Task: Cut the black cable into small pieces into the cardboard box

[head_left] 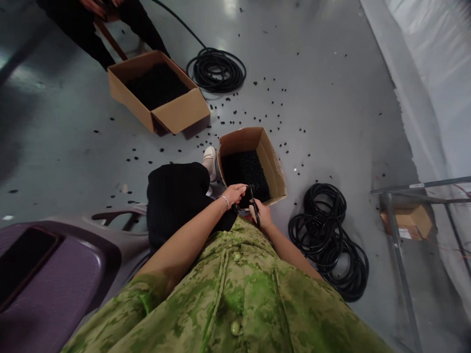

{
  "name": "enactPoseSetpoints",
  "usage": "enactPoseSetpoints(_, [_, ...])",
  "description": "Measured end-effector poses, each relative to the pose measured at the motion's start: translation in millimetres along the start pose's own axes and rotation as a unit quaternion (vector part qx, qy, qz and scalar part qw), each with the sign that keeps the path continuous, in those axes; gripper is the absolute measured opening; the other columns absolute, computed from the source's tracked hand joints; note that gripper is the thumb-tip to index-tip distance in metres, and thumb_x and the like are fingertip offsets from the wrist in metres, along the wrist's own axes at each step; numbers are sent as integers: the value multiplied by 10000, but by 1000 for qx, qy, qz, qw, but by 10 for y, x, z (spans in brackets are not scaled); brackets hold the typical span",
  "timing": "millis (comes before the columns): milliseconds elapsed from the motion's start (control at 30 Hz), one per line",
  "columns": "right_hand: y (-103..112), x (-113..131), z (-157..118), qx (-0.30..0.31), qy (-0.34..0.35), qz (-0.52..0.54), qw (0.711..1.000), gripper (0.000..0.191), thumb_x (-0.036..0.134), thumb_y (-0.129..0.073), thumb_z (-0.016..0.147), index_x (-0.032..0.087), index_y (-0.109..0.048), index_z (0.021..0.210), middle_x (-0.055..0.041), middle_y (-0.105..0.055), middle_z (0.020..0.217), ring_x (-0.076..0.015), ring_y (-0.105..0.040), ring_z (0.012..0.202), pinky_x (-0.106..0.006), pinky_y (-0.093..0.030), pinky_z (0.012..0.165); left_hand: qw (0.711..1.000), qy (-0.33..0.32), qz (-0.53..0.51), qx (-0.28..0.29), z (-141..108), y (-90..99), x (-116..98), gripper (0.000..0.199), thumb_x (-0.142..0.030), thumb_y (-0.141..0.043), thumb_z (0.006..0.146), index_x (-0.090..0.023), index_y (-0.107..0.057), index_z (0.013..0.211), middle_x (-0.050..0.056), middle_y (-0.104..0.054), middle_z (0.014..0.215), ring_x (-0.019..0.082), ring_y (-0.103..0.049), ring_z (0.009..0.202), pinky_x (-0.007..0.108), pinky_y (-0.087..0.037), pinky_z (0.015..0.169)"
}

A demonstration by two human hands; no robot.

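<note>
My left hand (236, 193), with a bracelet at the wrist, is closed on a thin black hose piece at the near edge of a cardboard box (273, 167). Small black pieces (245, 168) fill the bottom of that box. Just to the right, my right hand (262, 214) is wrapped round a dark cutting tool (254, 206), which points up beside the fingers of my left hand. The tool's tip is too small to make out clearly.
Another person's hands (98, 3) and dark trousers show behind a larger box (175, 114) of black pieces. Black hose coils (216, 71) lie beyond; more coils (328, 235) lie right. A purple stool (68, 259) bears a phone (24, 263). A metal frame (401, 263) stands right.
</note>
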State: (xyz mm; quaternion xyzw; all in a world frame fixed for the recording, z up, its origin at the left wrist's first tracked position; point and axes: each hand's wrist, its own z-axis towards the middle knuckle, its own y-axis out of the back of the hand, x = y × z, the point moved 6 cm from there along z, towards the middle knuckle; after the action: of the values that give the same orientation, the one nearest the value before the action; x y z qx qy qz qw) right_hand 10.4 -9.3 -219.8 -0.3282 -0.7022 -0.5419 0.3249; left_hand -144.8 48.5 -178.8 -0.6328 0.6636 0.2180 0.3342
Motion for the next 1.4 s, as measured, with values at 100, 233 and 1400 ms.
enactPoseSetpoints(100, [-24,-2,17,2,11,-25,1000,400,440,-521,876,229,-678,1177,-46,-698,799,-191,-616,687,-308,-504,743,1000,4,0,-9,3,7,0,189,-204,-519,930,-144,-642,1060,-67,-420,590,32,-289,373,175,-209,390])
enactPoseSetpoints(233, [-65,9,67,2,15,-41,999,377,415,-529,877,223,-686,1161,-54,-710,797,-195,-628,690,-298,-507,739,1000,9,1,-21,2,29,-9,151,-236,-547,925,-147,-631,1013,-74,-412,580,30,-287,367,173,-209,389])
enactPoseSetpoints(1400, [-34,182,117,90,-115,260,954,379,514,-656,781,199,-605,985,25,-622,667,-116,-587,570,-215,-468,551,987,-45,147,-43,28,65,-19,191,-93,-512,916,-163,-488,740,-62,-533,528,43,-401,371,165,-334,436])
